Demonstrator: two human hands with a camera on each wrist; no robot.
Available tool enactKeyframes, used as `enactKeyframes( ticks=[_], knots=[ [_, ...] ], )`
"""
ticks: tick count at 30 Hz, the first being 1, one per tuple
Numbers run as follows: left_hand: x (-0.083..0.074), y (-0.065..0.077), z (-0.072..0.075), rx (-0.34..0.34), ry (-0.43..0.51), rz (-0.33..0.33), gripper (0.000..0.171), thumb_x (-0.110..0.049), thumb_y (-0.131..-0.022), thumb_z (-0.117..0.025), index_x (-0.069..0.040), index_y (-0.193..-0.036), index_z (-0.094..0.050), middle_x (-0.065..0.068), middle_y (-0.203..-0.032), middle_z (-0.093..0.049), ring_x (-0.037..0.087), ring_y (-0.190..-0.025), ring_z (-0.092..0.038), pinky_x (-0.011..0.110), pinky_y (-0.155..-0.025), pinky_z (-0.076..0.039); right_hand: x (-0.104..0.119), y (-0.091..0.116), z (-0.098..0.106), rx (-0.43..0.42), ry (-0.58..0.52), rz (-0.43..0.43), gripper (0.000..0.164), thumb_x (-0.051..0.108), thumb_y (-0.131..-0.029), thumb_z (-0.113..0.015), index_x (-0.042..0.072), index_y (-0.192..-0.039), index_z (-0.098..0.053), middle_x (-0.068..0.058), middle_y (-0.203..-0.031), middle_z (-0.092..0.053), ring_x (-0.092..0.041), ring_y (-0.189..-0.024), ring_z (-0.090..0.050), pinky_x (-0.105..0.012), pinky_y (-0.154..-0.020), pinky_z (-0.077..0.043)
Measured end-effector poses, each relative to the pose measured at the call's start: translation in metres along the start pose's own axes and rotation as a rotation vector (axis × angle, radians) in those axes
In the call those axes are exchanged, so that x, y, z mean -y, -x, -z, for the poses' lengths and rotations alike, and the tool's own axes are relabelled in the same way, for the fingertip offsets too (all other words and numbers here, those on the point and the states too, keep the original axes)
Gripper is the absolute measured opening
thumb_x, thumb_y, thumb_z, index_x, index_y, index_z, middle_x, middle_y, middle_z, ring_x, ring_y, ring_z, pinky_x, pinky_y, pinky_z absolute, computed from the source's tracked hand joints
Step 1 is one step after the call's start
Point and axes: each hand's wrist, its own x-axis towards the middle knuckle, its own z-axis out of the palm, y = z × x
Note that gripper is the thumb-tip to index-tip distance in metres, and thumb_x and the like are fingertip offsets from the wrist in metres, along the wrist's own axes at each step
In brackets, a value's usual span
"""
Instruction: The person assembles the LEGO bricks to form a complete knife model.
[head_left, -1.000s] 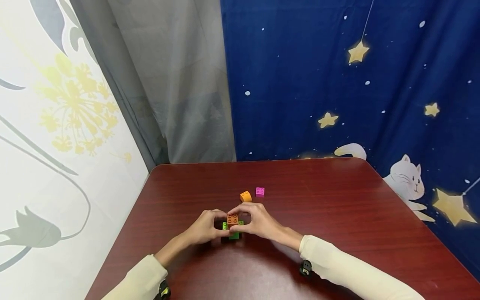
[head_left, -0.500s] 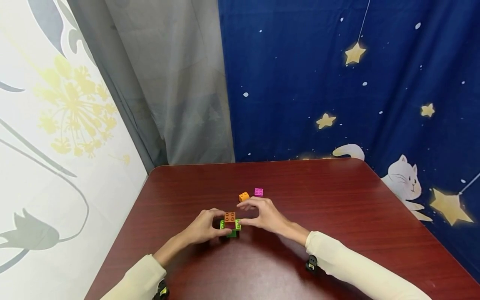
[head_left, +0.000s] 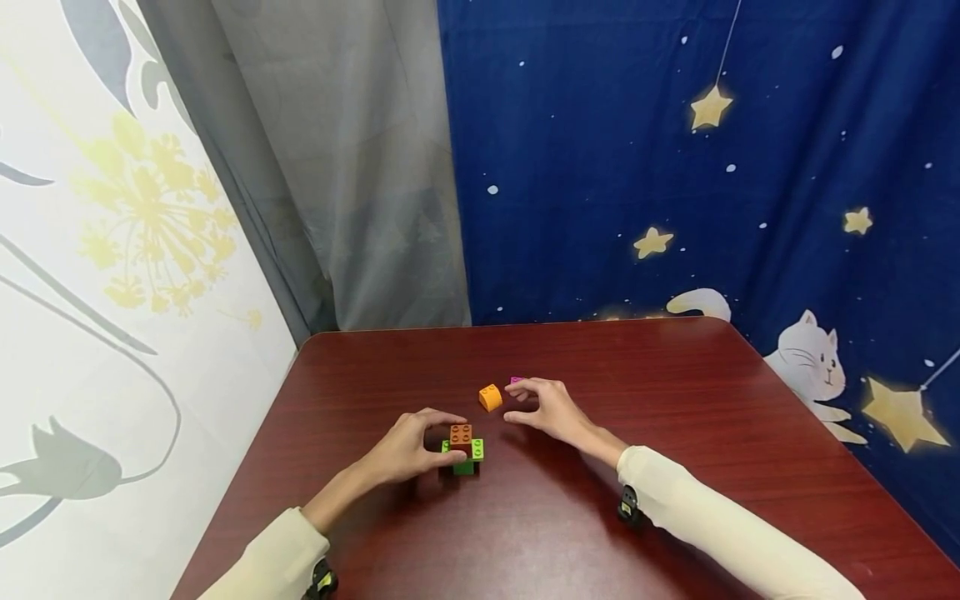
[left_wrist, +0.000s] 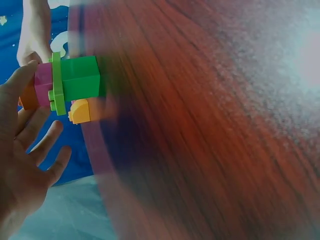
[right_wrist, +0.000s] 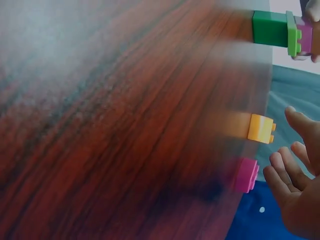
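Observation:
A small stack of toy building bricks stands on the table: a green brick (head_left: 463, 468) at the bottom, a light green plate (head_left: 477, 450) over it, a purple brick (left_wrist: 44, 84), and an orange-brown brick (head_left: 461, 434) on top. My left hand (head_left: 408, 450) pinches the upper bricks between thumb and forefinger, its other fingers spread. To the right, my right hand (head_left: 551, 412) holds nothing, thumb and fingers parted. Its fingertips hover near a pink brick (right_wrist: 246, 175), which they mostly cover in the head view. Just left of those fingertips lies a yellow-orange curved brick (head_left: 491, 397).
The dark red wooden table (head_left: 637, 367) has rounded far corners. Behind it hang a grey curtain (head_left: 382, 208) and a blue curtain (head_left: 570, 167) with stars and a cat. A white patterned panel (head_left: 150, 400) borders the left side.
My right hand has let go of the stack and moved right and away from me, to the loose bricks. My left hand has stayed at the stack.

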Motion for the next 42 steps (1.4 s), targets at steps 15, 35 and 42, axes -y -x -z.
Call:
enactKeyframes(
  ticks=[15, 35, 42],
  knots=[
    [0.001, -0.003, -0.001, -0.044, 0.048, -0.041, 0.036, -0.033, -0.085, -0.088, -0.018, -0.116, -0.077, -0.009, -0.107, -0.073, 0.018, -0.106, -0.068, 0.049, -0.093, -0.055, -0.029, -0.015, 0.004, -0.067, 0.037, -0.104, 0.042, 0.012, -0.081, -0.091, 0.001, -0.118, -0.075, -0.015, -0.102, -0.074, -0.028, -0.091, -0.074, -0.041, -0.085, -0.060],
    [0.006, -0.004, -0.002, -0.021, 0.079, -0.019, 0.036, -0.036, -0.087, -0.086, -0.019, -0.117, -0.077, -0.009, -0.107, -0.074, 0.016, -0.106, -0.068, 0.045, -0.091, -0.057, -0.047, -0.030, -0.003, 0.000, -0.008, -0.237, 0.034, 0.013, -0.078, -0.093, 0.008, -0.108, -0.077, -0.008, -0.103, -0.075, -0.021, -0.099, -0.073, -0.032, -0.088, -0.059],
    [0.009, -0.003, -0.001, -0.023, 0.099, -0.023, 0.036, -0.034, -0.087, -0.086, -0.016, -0.117, -0.076, -0.004, -0.106, -0.075, 0.022, -0.105, -0.070, 0.047, -0.089, -0.058, -0.044, -0.027, -0.008, -0.015, -0.014, -0.229, 0.027, 0.013, -0.079, -0.092, 0.011, -0.102, -0.077, -0.004, -0.096, -0.074, -0.021, -0.094, -0.071, -0.034, -0.087, -0.060]
  ],
)
